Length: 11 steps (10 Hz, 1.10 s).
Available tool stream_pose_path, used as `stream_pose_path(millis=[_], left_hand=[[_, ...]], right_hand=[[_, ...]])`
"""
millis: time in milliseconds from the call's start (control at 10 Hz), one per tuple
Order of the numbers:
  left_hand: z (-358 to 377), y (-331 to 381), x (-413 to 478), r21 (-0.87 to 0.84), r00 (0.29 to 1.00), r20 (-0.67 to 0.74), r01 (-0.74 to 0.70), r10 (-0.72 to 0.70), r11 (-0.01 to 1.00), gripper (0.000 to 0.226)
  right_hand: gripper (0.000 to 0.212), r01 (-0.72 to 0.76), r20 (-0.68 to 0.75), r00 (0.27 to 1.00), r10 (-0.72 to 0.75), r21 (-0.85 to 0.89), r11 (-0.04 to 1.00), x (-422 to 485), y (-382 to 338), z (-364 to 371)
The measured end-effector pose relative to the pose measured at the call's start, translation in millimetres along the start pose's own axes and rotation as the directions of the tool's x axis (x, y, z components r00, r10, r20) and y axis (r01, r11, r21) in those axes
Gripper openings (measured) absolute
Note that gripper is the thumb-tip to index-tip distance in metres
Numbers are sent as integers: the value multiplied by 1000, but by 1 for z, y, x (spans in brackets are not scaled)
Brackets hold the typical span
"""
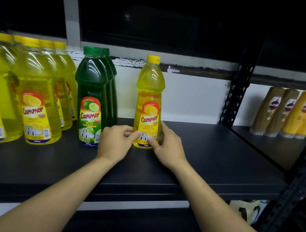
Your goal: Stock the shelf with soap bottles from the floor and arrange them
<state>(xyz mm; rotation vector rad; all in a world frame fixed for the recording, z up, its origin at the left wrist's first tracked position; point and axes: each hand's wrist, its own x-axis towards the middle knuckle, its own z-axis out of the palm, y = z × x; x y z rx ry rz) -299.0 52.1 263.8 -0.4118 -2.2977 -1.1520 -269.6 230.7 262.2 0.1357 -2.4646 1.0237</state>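
While we have both hands on one lemon bottle, the shelf reads as partly stocked.

Hands: our left hand pinches the bottle's lower left with thumb and fingers. Our right hand curls round its lower right, thumb on the label.

Position: the bottle is upright on the shelf with its label facing us. It stands alone, near the lime row on that row's right but not touching it.

Done, by our reading:
- A yellow block sits several deep at far left, labels forward.
- The lime row beside it is three deep, as far as we can count.
- The bottle in hand looks like the start of a new row. We judge the step to be squaring and facing it, with the grip not yet let go.

Left to do: dark board shows from the bottle across to the post, so there is room for more rows. Floor stock is out of view, so we cannot say how many bottles remain.

Containers:
- The lemon bottle is clear, with yellow liquid to near the neck and a yellow cap on. The yellow block is alike.
- The lime bottles are clear, with dark green liquid and green caps on.
- All appear full and sealed.
- In the next bay, brown and gold shampoo tubes stand on their caps. They are opaque, so their fill is not visible.
- A bag lies below the shelf at right. We cannot tell what it holds.
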Motion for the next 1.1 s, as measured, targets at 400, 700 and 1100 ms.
stream_pose_path(millis=[400, 700, 1100], left_hand=[[4, 2, 2, -35, 999, 21, -32, 33, 999, 53], [5, 1, 2, 14, 999, 38, -35, 34, 999, 51], [-41, 23, -106, -190, 993, 103, -43, 64, 981, 39]], right_hand=[[50, 75, -122, 989, -80, -43, 996, -1, 5, 5], [49, 93, -117, 989, -95, -26, 995, 1, 8, 5], [27, 28, -271, 959, 85, 390, 921, -55, -33, -64]])
